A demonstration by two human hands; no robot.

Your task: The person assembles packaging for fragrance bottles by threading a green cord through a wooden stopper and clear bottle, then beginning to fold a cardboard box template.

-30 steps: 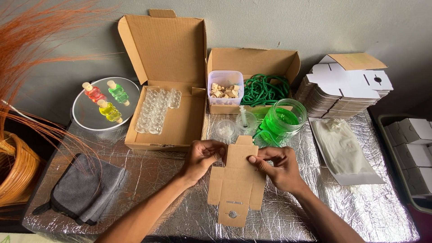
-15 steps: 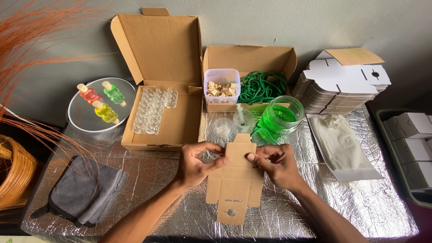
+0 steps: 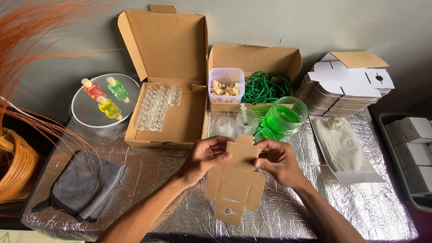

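holding a flat brown cardboard box blank (image 3: pixel 236 184) just below the middle of the frame, both hands pinch its upper part from either side. the left hand (image 3: pixel 204 158) grips the blank's upper left edge, fingers curled closed over the card; the right hand (image 3: pixel 279 161) is closed on the upper right edge in the same way. the blank hangs a little tilted above the silver foil table cover (image 3: pixel 148 180), its lower flap with a small round hole pointing toward the bottom edge of the frame.

just above the hands, near the centre, stand a green glass jar (image 3: pixel 285 118) and a small clear cup (image 3: pixel 226 127), with a syringe-like tube (image 3: pixel 244 116) between them. behind these, an open brown box holds coiled green cord (image 3: pixel 266 86), and a clear tub of small wooden caps (image 3: pixel 226 85) sits at its left end. at centre left, a larger open cardboard box (image 3: pixel 173 121) holds rows of small clear bottles (image 3: pixel 155 107). further left, a round mirror plate (image 3: pixel 96 114) carries three little bottles in red, green and yellow. a grey cloth (image 3: pixel 85 186) lies at lower left, beside a woven basket (image 3: pixel 15 166) at the left edge. at upper right sits a stack of flat white box blanks (image 3: pixel 346 87), with a white bag (image 3: pixel 344 148) lying below it and folded white boxes in a tray (image 3: pixel 411 144) at the right edge.
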